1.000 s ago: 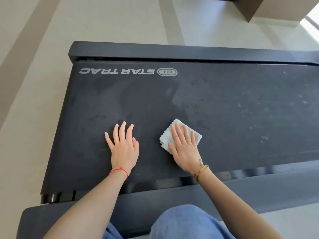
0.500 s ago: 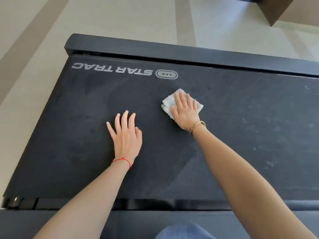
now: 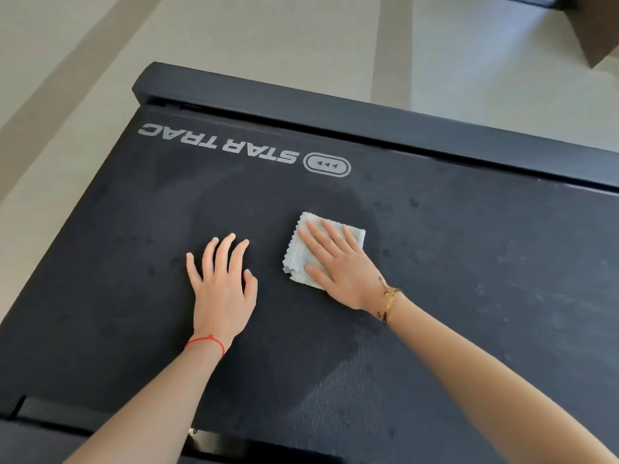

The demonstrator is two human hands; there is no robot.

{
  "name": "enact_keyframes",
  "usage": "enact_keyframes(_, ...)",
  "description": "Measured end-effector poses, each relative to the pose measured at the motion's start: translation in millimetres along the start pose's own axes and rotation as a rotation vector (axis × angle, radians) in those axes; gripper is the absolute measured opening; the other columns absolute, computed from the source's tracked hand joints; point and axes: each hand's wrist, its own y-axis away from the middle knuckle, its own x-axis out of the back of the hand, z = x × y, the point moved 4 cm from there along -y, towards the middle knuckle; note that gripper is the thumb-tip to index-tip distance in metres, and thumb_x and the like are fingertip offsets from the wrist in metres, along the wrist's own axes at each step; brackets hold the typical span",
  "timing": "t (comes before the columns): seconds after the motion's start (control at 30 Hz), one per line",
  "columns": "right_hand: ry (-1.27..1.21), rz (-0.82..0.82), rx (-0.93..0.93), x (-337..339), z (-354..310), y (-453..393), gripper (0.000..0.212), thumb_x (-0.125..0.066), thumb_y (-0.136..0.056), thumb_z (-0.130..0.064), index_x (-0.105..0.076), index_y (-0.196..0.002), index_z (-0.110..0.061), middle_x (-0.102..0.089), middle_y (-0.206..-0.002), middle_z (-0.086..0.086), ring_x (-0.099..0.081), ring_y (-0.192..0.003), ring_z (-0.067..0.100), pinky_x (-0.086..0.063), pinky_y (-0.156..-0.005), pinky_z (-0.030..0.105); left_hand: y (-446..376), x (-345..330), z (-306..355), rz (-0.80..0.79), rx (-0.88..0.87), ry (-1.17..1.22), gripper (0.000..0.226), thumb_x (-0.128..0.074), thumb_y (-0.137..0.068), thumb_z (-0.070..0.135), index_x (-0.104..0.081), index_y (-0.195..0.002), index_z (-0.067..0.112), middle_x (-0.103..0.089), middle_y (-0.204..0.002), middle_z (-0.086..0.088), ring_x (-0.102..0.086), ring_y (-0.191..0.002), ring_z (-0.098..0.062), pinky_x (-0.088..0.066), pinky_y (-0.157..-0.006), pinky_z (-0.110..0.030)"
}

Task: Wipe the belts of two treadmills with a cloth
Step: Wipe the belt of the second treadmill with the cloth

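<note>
A dark treadmill belt (image 3: 469,262) with a grey STAR TRAC logo (image 3: 217,144) fills most of the view. A small folded white cloth (image 3: 301,256) lies flat on the belt near its middle. My right hand (image 3: 341,266) presses on the cloth with straight, spread fingers and covers its right half. My left hand (image 3: 222,289) rests flat on the bare belt to the left of the cloth, fingers spread, holding nothing. Pale dusty specks show on the belt to the right.
A black side rail (image 3: 368,115) runs along the belt's far edge, and another dark rail (image 3: 50,416) lies along the near edge. Beige floor (image 3: 268,38) with darker stripes lies beyond. A brown box corner (image 3: 593,25) sits at the top right.
My right hand has drawn the cloth back toward me from near the logo, after pushing it away a moment before. My left hand has stayed flat on the belt. The camera has tilted.
</note>
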Motion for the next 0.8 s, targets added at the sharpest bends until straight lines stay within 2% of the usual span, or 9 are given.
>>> enact_keyframes(0.07,0.033,0.003,-0.031,10,32,-19,0.061,-0.023,-0.105,-0.046,-0.004,-0.159,-0.024,-0.003,-0.166,-0.004,0.003,-0.153,0.021,0.003,-0.124,0.043,-1,0,0,0.002,0.001,-0.005,0.052,-0.034,-0.095,0.029,-0.046,-0.145,0.019,-0.04,-0.154,-0.003,-0.031,-0.146,-0.029,-0.015,-0.12,-0.063)
enact_keyframes(0.13,0.014,0.031,-0.202,27,76,-53,0.061,-0.026,-0.106,-0.042,-0.006,-0.158,-0.02,-0.003,-0.166,0.002,0.002,-0.153,0.027,0.001,-0.123,0.047,-1,0,1,-0.006,0.006,-0.02,0.053,-0.032,-0.096,0.03,-0.046,-0.145,0.019,-0.04,-0.154,-0.003,-0.031,-0.146,-0.029,-0.015,-0.121,-0.063)
enact_keyframes(0.23,-0.087,0.031,-0.459,49,128,-101,0.061,-0.024,-0.106,-0.042,-0.003,-0.159,-0.019,0.003,-0.166,0.003,0.007,-0.152,0.028,0.007,-0.121,0.049,-2,-3,0,-0.001,0.012,-0.035,0.053,-0.03,-0.096,0.031,-0.045,-0.145,0.02,-0.039,-0.154,-0.002,-0.031,-0.146,-0.028,-0.016,-0.121,-0.062)
enact_keyframes(0.33,-0.13,0.021,-0.59,50,126,-129,0.064,-0.021,-0.104,-0.044,0.001,-0.159,-0.019,0.008,-0.166,0.003,0.013,-0.151,0.028,0.012,-0.119,0.05,-3,-3,-1,-0.001,0.009,-0.039,0.053,-0.029,-0.096,0.032,-0.045,-0.145,0.02,-0.039,-0.154,-0.003,-0.031,-0.146,-0.028,-0.016,-0.121,-0.062)
enact_keyframes(0.4,-0.1,0.002,-0.494,42,92,-133,0.064,-0.023,-0.104,-0.042,0.0,-0.159,-0.018,0.006,-0.166,0.004,0.011,-0.152,0.03,0.01,-0.119,0.051,-3,-3,-1,-0.001,0.006,-0.045,0.053,-0.03,-0.096,0.032,-0.045,-0.145,0.02,-0.04,-0.154,-0.003,-0.032,-0.146,-0.028,-0.017,-0.12,-0.063)
enact_keyframes(0.5,-0.021,0.037,-0.202,23,26,-111,0.062,-0.026,-0.105,-0.041,-0.003,-0.159,-0.018,0.001,-0.166,0.003,0.006,-0.152,0.03,0.008,-0.12,0.051,-2,-2,-1,0.009,-0.004,-0.058,0.053,-0.031,-0.096,0.03,-0.045,-0.145,0.019,-0.04,-0.155,-0.003,-0.032,-0.146,-0.029,-0.018,-0.12,-0.062)
enact_keyframes(0.6,-0.045,0.017,-0.042,19,16,-92,0.061,-0.026,-0.106,-0.045,-0.004,-0.159,-0.025,-0.001,-0.166,-0.004,0.005,-0.153,0.022,0.007,-0.123,0.045,-1,-3,-1,0.009,-0.003,-0.069,0.053,-0.032,-0.095,0.03,-0.045,-0.146,0.019,-0.04,-0.155,-0.003,-0.032,-0.146,-0.029,-0.018,-0.12,-0.062)
enact_keyframes(0.67,-0.023,0.032,-0.105,25,44,-93,0.061,-0.025,-0.105,-0.047,-0.002,-0.159,-0.027,0.0,-0.166,-0.005,0.005,-0.153,0.021,0.005,-0.123,0.045,-1,-3,-2,0.009,-0.01,-0.064,0.052,-0.033,-0.096,0.03,-0.045,-0.145,0.019,-0.04,-0.155,-0.003,-0.032,-0.146,-0.029,-0.017,-0.12,-0.062)
enact_keyframes(0.8,-0.069,0.029,-0.416,47,112,-113,0.063,-0.022,-0.105,-0.046,0.001,-0.158,-0.024,0.007,-0.166,-0.001,0.009,-0.152,0.024,0.007,-0.122,0.048,-2,-3,-1,0.011,-0.007,-0.051,0.052,-0.033,-0.096,0.03,-0.045,-0.145,0.019,-0.04,-0.154,-0.004,-0.032,-0.146,-0.029,-0.017,-0.12,-0.062)
